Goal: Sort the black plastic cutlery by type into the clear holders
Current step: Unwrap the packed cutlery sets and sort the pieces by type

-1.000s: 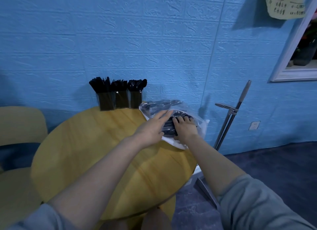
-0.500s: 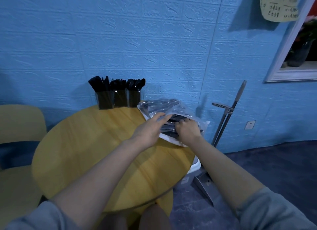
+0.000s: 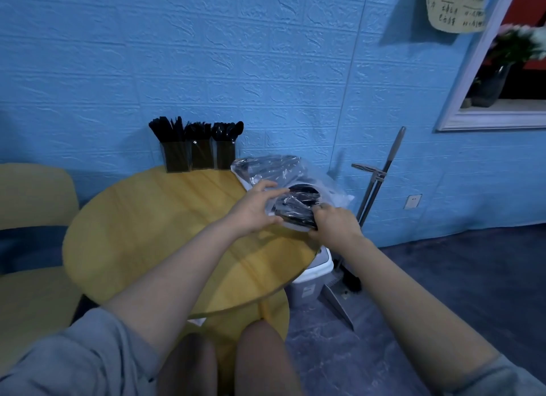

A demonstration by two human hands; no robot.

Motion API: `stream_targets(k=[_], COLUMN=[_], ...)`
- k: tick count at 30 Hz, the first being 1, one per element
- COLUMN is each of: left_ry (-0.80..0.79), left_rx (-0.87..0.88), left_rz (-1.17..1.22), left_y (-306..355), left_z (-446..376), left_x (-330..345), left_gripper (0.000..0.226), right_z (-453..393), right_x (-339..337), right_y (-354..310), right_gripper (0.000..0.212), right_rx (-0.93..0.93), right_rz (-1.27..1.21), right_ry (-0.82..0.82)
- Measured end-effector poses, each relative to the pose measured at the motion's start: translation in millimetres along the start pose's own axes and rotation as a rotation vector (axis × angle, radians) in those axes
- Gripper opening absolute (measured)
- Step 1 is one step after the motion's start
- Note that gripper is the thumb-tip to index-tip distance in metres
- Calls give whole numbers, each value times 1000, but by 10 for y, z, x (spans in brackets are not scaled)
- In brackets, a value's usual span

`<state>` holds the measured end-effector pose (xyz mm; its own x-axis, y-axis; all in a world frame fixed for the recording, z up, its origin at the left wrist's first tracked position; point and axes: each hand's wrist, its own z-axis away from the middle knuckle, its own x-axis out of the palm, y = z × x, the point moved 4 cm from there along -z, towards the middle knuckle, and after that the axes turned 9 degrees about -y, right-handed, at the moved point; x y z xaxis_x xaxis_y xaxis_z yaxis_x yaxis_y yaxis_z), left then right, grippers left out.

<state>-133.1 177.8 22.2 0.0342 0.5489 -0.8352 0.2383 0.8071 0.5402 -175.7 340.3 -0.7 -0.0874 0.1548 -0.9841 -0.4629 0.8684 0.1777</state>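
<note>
Both hands are on a clear plastic bag (image 3: pixel 274 171) full of black cutlery (image 3: pixel 297 211) at the far right edge of the round yellow surface (image 3: pixel 165 218). Left hand (image 3: pixel 254 208) has its fingers spread a little and curled on the plastic. Right hand (image 3: pixel 334 224) pinches the bag's near end. Three clear holders (image 3: pixel 199 156) stand in a row by the blue wall (image 3: pixel 266 56), each packed with black cutlery. One yellow chair (image 3: pixel 32 206) sits to the left.
</note>
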Motion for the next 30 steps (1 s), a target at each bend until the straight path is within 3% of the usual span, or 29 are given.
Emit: stream_targets(k=[2,6,8,11,15,21,26,30], left_ry=[-12,27,-16,-26,-54,14,50,25], left_rx=[23,135,86,10,-114,-281,-502,-654], left_rz=[-88,-516,-662,-857,-643,-570,-503,-356], left_y=[76,369,482,517,267,-342,-1006,-1451], left_z=[121,339,394,467,666,965,1150,1087], left_x=[-8,-14,-14,-95,-257,-552,-635,-537], left_gripper=[71,86,94,68,40,43,49,60], right_z=[138,375,474,522,498,145,-218,-400], right_x=[-57,-251,-391,-515,-614,-684,-486,-148], right_y=[-36,-190,-330,-499,-827,-1474,-1847,-1890], right_gripper=[41,40,45,49,39,41,72,59], right_rx=[-25,-86,-146,-206,-309,-425,-469,-462], right_rz=[9,80,117,112,137,109,97,68], right_ry=[9,120,202,312,409,450,313,163])
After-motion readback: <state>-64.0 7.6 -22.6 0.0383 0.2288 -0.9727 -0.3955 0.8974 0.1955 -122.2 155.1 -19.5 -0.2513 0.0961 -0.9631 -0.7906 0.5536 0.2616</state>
